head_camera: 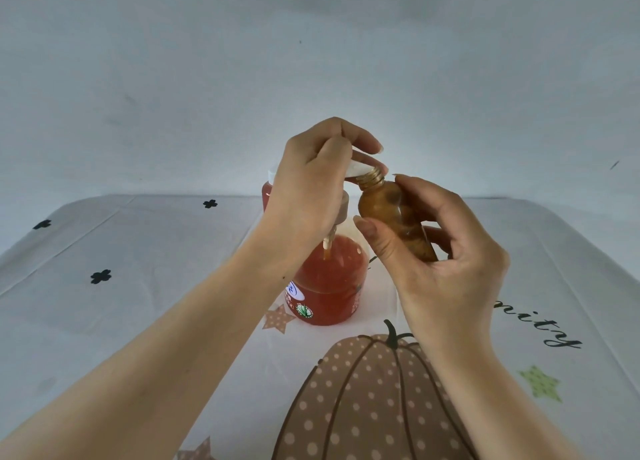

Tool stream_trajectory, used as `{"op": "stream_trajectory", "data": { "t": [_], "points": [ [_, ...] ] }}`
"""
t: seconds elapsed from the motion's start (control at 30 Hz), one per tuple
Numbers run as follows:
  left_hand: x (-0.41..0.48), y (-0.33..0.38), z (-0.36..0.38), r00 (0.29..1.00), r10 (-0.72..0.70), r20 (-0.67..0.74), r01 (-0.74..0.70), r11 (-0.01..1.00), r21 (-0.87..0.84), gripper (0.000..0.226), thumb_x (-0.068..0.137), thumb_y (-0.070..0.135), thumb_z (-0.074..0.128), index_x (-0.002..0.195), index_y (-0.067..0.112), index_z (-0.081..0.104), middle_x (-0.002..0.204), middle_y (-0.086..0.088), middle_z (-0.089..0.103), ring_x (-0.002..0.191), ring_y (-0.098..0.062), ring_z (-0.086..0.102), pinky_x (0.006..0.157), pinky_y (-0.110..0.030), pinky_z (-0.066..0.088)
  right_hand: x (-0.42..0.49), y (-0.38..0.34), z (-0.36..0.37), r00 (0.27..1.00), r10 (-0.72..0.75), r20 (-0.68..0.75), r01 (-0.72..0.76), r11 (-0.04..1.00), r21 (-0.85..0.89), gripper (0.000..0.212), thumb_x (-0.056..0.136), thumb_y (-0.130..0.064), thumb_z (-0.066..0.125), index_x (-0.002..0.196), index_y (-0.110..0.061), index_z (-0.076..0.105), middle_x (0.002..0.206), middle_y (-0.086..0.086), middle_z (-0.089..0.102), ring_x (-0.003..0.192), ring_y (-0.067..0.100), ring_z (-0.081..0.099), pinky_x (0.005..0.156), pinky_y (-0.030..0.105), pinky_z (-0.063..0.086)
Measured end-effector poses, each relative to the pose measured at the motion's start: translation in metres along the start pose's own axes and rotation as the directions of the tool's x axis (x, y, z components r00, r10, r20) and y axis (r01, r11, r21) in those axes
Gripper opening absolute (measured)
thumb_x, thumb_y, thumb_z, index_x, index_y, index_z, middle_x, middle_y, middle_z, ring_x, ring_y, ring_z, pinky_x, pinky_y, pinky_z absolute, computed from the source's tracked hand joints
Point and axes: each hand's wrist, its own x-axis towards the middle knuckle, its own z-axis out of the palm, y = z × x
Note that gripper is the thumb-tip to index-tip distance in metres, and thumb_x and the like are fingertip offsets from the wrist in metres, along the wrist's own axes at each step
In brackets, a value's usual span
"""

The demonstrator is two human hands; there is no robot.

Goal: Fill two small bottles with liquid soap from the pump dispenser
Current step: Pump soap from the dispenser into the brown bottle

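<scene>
Where a pumpkin-print tablecloth (173, 286) lies nearest, the dispenser (329, 286) stands on it, red soap inside. Above the dispenser, the left hand (311, 182) curls round the white pump head (360, 168); the right hand (443, 251) grips a tilted, amber-filled small bottle (384, 210), mouth at the spout. Behind the dispenser is a pale wall (311, 61).

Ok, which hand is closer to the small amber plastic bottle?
Right. The right hand grips the small amber plastic bottle; the left hand holds the white pump head just beside its neck.
</scene>
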Motion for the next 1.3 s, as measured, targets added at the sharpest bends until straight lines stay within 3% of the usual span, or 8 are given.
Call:
{"op": "stream_trajectory", "data": {
  "t": [0.33, 0.43, 0.5, 0.67, 0.87, 1.03, 1.17, 1.3],
  "points": [
    [0.002, 0.000, -0.005, 0.985, -0.036, 0.168, 0.010, 0.989, 0.149, 0.036, 0.086, -0.004, 0.030, 0.086, -0.001, 0.065, 0.086, -0.011, 0.072, 0.057, -0.061, 0.041, 0.040, -0.053, 0.035, -0.004, 0.004, -0.003, 0.999, -0.033, 0.028, 0.034, 0.999, -0.039, 0.046, 0.074, -0.044, 0.077, 0.117, -0.027, 0.069, 0.099, -0.028, 0.065, 0.092, 0.011, 0.067, 0.081, 0.021, 0.052],
    [0.002, 0.000, -0.006, 0.987, -0.031, 0.158, 0.005, 0.987, 0.162, 0.034, 0.086, -0.004, 0.030, 0.083, -0.001, 0.064, 0.088, -0.020, 0.070, 0.058, -0.059, 0.043, 0.045, -0.043, 0.037, -0.004, 0.003, -0.003, 0.999, -0.040, 0.022, 0.041, 0.999, -0.036, 0.046, 0.074, -0.046, 0.077, 0.117, -0.033, 0.067, 0.093, -0.033, 0.064, 0.090, 0.011, 0.067, 0.081, 0.018, 0.051],
    [0.005, -0.001, -0.006, 0.991, -0.009, 0.134, -0.014, 0.986, 0.167, 0.033, 0.086, -0.002, 0.031, 0.081, 0.002, 0.064, 0.080, -0.007, 0.073, 0.065, -0.057, 0.051, 0.054, -0.039, 0.042, -0.003, 0.002, -0.002, 0.999, -0.042, 0.020, 0.042, 0.999, -0.019, 0.048, 0.075, -0.049, 0.077, 0.121, -0.037, 0.064, 0.094, -0.036, 0.063, 0.089, 0.010, 0.068, 0.081, 0.018, 0.051],
    [0.005, 0.001, -0.004, 0.998, 0.003, 0.069, -0.012, 0.992, 0.123, 0.030, 0.086, 0.000, 0.035, 0.086, 0.001, 0.065, 0.073, 0.001, 0.072, 0.077, -0.054, 0.056, 0.065, -0.040, 0.043, -0.001, 0.001, 0.000, 0.998, -0.029, 0.052, 0.028, 0.999, 0.018, 0.044, 0.084, -0.053, 0.067, 0.125, -0.039, 0.059, 0.096, -0.026, 0.065, 0.086, 0.010, 0.068, 0.077, 0.014, 0.051],
    [0.006, 0.000, -0.005, 0.999, 0.015, 0.048, -0.021, 0.992, 0.123, 0.032, 0.087, 0.002, 0.035, 0.085, 0.007, 0.067, 0.076, -0.003, 0.072, 0.076, -0.049, 0.057, 0.066, -0.041, 0.044, 0.002, -0.003, -0.001, 0.995, -0.004, 0.103, -0.004, 0.997, 0.079, 0.043, 0.092, -0.059, 0.053, 0.126, -0.032, 0.061, 0.084, -0.012, 0.067, 0.062, 0.009, 0.059, 0.057, 0.016, 0.048],
    [0.005, 0.001, -0.005, 0.997, 0.024, 0.074, -0.031, 0.995, 0.092, 0.030, 0.085, 0.001, 0.033, 0.088, 0.000, 0.064, 0.077, -0.008, 0.073, 0.077, -0.057, 0.056, 0.061, -0.062, 0.046, 0.002, -0.008, -0.006, 0.993, 0.038, 0.111, -0.043, 0.998, 0.045, 0.051, 0.074, -0.052, 0.074, 0.117, -0.027, 0.063, 0.084, -0.020, 0.066, 0.068, 0.001, 0.063, 0.062, 0.007, 0.045],
    [0.005, -0.001, -0.006, 0.998, 0.024, 0.058, -0.031, 0.992, 0.120, 0.031, 0.084, 0.004, 0.035, 0.084, 0.005, 0.066, 0.078, -0.005, 0.074, 0.083, -0.053, 0.059, 0.067, -0.044, 0.045, -0.001, -0.006, -0.006, 0.987, 0.079, 0.139, -0.084, 0.996, 0.028, 0.043, 0.068, -0.041, 0.071, 0.104, -0.019, 0.063, 0.078, -0.015, 0.065, 0.059, 0.007, 0.059, 0.061, 0.012, 0.044],
    [0.007, -0.002, -0.007, 0.998, -0.015, 0.057, 0.008, 0.994, 0.108, 0.028, 0.087, 0.002, 0.039, 0.084, 0.008, 0.066, 0.079, -0.003, 0.075, 0.076, -0.037, 0.066, 0.069, -0.038, 0.046, 0.000, -0.005, -0.007, 0.984, 0.096, 0.150, -0.106, 0.993, 0.058, 0.040, 0.069, -0.037, 0.075, 0.104, -0.020, 0.066, 0.092, -0.011, 0.067, 0.084, 0.014, 0.066, 0.068, 0.017, 0.051]
  ]
}}
